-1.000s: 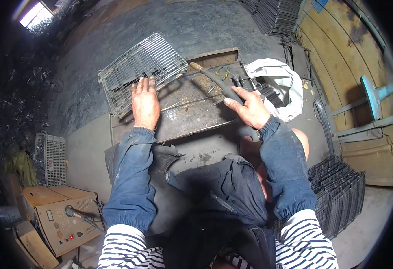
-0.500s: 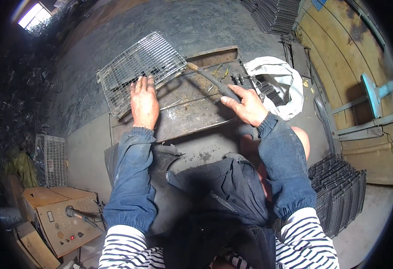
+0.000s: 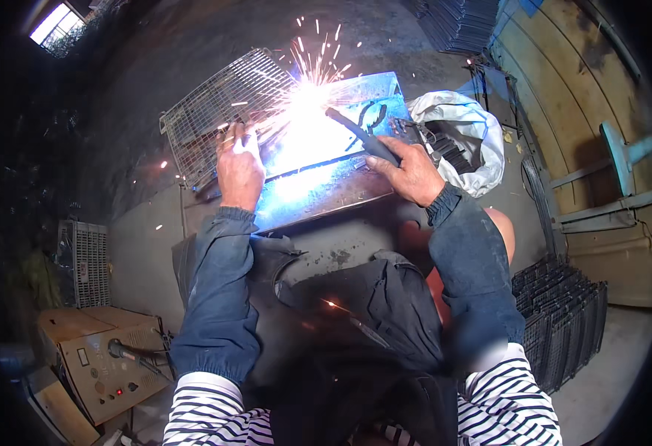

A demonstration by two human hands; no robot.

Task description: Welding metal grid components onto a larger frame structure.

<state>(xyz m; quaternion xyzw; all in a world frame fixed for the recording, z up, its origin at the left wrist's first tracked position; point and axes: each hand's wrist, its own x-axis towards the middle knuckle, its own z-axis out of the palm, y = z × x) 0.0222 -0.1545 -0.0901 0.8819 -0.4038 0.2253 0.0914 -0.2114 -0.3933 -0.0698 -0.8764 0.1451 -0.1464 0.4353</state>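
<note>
My right hand is closed round the dark handle of a welding torch. From the torch's far end comes a white-blue glare with sparks flying up and outward; the glare hides the tip and the spot it works on. My left hand lies over the near edge of a wire mesh cage, its fingers bent onto the wires and its thumb hidden. The cage rests on the left side of a low metal worktable. Beside the torch, a dark pair of pliers lies on the table.
A white sack with dark metal pieces stands right of the table. Black mesh panels are stacked at my lower right. A welding machine sits lower left, near a pale grid crate. More stacked panels are at the back right.
A bright arc with sparks has started at the torch's end, and the surroundings look darker. The torch tilts slightly differently; both hands stay nearly in place.
</note>
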